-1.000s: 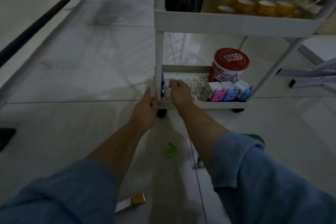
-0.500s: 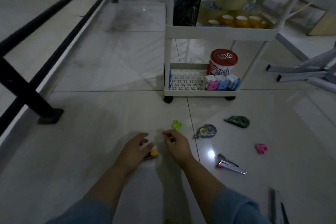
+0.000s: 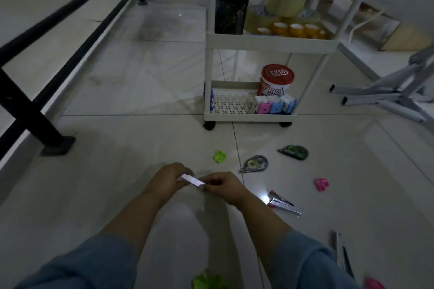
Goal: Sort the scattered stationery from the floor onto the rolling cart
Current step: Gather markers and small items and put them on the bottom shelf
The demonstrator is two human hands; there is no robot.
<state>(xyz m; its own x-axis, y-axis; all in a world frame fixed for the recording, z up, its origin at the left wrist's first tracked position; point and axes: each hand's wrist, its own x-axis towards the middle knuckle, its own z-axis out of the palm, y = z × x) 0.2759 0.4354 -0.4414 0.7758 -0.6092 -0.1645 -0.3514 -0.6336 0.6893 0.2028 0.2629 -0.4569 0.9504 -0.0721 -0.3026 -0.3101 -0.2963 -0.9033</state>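
Strip (image 3: 193,180) now off floor; "KO" tub (image 3: 276,82)

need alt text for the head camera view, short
Both hands, left and right, hold a small pale strip above a tiled floor strewn with stationery. A white rolling cart stands ahead, holding tape rolls and a red-lidded tub.

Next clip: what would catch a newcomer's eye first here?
Both hands, left hand and right hand, meet low in the centre, holding a small white strip between them. Behind stands the white rolling cart, a red-lidded tub on its bottom shelf. Bright stationery dots the floor, like the green piece.
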